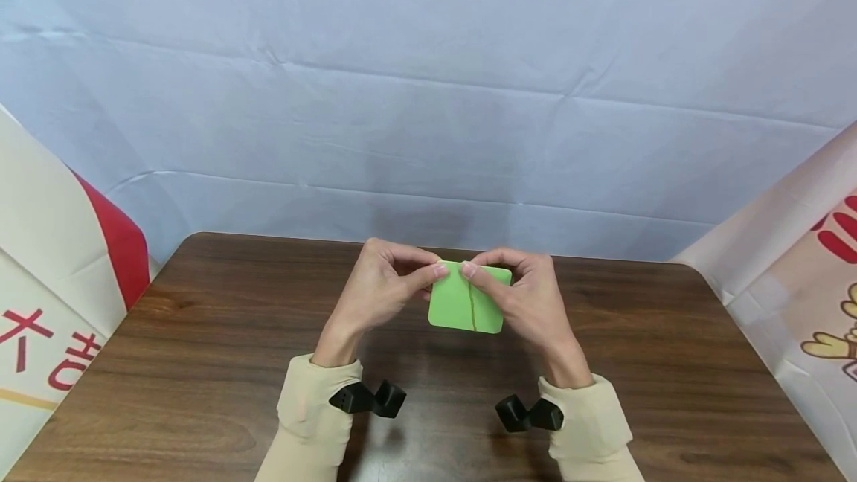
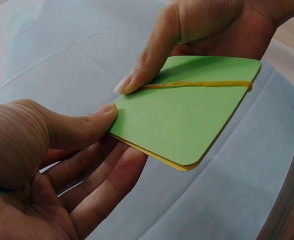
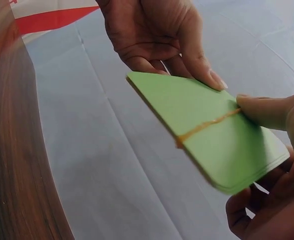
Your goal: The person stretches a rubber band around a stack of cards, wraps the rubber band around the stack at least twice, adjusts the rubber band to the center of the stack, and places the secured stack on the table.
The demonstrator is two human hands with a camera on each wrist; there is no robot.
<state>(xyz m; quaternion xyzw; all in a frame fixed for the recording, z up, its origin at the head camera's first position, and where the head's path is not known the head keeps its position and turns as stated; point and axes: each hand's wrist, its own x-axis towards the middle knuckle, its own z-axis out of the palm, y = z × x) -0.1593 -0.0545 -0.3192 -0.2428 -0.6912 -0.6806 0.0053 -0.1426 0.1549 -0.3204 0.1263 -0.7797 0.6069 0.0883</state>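
Soft, fairly even light fills the head view, leaving the rubber-banded green card stack clear and without glare. Beyond the stack, faint diffuse shadows darken the pale blue backdrop cloth; on the near side of it, the wooden tabletop shows a dull sheen and smudgy dark patches. Both wrist views look dimmer, greyer and slightly soft. In each, the right hand lays a darker green shade across part of the stack beside its thumb.

green cards — yellow band — brown wood-grain table
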